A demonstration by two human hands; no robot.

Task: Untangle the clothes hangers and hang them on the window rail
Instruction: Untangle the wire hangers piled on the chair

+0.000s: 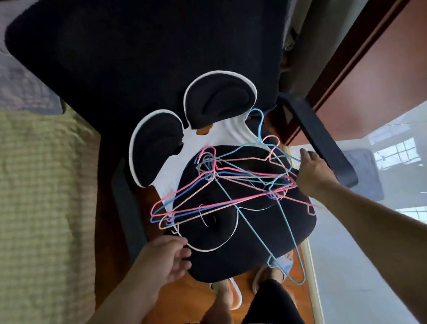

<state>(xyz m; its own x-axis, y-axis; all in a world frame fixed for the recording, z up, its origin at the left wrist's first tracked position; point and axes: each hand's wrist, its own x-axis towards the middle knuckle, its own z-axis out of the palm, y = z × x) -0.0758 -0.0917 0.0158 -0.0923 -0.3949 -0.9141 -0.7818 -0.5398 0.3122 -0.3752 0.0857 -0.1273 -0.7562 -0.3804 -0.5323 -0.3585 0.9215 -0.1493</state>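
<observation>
Standing at the bottom of the view, the person's two feet in pale slippers (231, 291) rest on the orange-brown wooden floor (170, 298), just in front of the black office chair seat (250, 246). Above them, the left hand (164, 262) hovers at the seat's near-left edge, fingers loosely spread and holding nothing, its fingertips close to the white-piped black cushion (214, 236) on the seat. A tangled heap of thin wire clothes hangers in pink, blue and teal (219, 186) lies across that cushion, and one long teal hanger (250, 229) trails off the front edge toward the feet. At the heap's right end, the right hand (312, 173) reaches in beside the dark padded armrest (319, 140); whether its fingers grip a wire cannot be told. Farther back stand two round black back pads with white rims (220, 100), then the tall black mesh backrest (150, 38). A yellow-green checked bedcover (21, 210) lies to the left.
</observation>
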